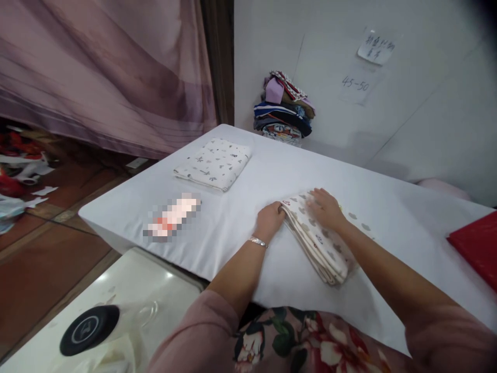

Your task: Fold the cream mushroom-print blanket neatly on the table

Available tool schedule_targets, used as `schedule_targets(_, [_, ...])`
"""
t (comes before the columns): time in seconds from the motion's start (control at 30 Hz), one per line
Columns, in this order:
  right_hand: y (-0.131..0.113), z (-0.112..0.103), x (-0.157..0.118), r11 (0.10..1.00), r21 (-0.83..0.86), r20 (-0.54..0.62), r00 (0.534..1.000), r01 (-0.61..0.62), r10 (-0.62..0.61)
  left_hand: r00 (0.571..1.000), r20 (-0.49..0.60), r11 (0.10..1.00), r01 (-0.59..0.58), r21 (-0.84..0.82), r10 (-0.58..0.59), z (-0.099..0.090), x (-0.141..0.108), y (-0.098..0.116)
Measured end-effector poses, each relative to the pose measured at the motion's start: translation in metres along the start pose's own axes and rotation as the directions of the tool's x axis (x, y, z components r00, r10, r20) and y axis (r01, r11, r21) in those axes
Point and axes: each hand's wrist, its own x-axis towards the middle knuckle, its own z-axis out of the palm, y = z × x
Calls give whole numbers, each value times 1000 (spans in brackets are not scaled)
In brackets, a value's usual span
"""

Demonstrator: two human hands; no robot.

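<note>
A cream cloth (316,235) printed with grey clouds lies folded in layers on the white-covered table (252,181). My left hand (269,221) grips its far left corner, fingers curled around the folded edge. On the cloth's upper right part, my right hand (325,208) lies flat with its fingers stretched out. Farther back to the left rests a second folded cloth (215,163), white with small dark prints; neither hand touches it. A blurred-out pinkish object (173,217) sits on the table left of my left hand.
A stack of folded clothes (285,111) stands beyond the table by the wall. Something red (477,248) lies at the right edge. A white surface with a round black object (90,330) is at lower left. A pink curtain (116,72) hangs behind.
</note>
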Motion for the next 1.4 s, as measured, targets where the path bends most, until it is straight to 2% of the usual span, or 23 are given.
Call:
schedule_targets(0.07, [-24,-7,-29,992,40,-18,993,120,-120,1000,-6,1000,1,-7,-1,0,0,2])
schedule_targets(0.13, [-46,-10,-59,985,2,28,984,175,-175,1000,-21,1000,14,-18,-15,1,0,3])
schedule_targets(0.23, [-64,-7,-90,980,-128,101,985,154,-142,999,-33,999,37,-10,-37,2,0,5])
schedule_targets(0.3, [-65,-6,-98,972,-195,127,986,135,-111,999,-28,999,32,11,-32,1,1,5])
schedule_targets(0.37, [-61,-8,-97,972,-204,153,985,114,-83,1000,-19,1000,4,23,-4,0,2,4])
schedule_targets(0.53, [-47,-27,-85,991,-128,235,970,-34,64,996,16,996,-85,3,85,-7,4,1])
schedule_targets(0.8, [-41,-40,-85,997,30,250,966,-70,61,995,40,995,-95,4,95,-11,6,-1])
schedule_targets(0.93, [-39,-39,-89,997,61,234,972,-38,23,994,62,996,-86,0,86,-13,7,-4])
schedule_targets(1.03, [-37,-36,-93,998,49,197,979,43,-52,993,75,996,-90,-1,90,-13,7,-4])
schedule_targets(1.13, [-41,-33,-97,994,-18,196,975,109,-103,994,78,997,-70,-11,71,-12,7,-4])
schedule_targets(1.23, [-50,-33,-98,987,-102,200,974,125,-103,994,93,998,-45,-46,49,-12,8,-5])
schedule_targets(1.4, [-57,-30,-99,967,-138,136,972,212,-194,995,82,997,-50,-66,56,-11,9,-6])
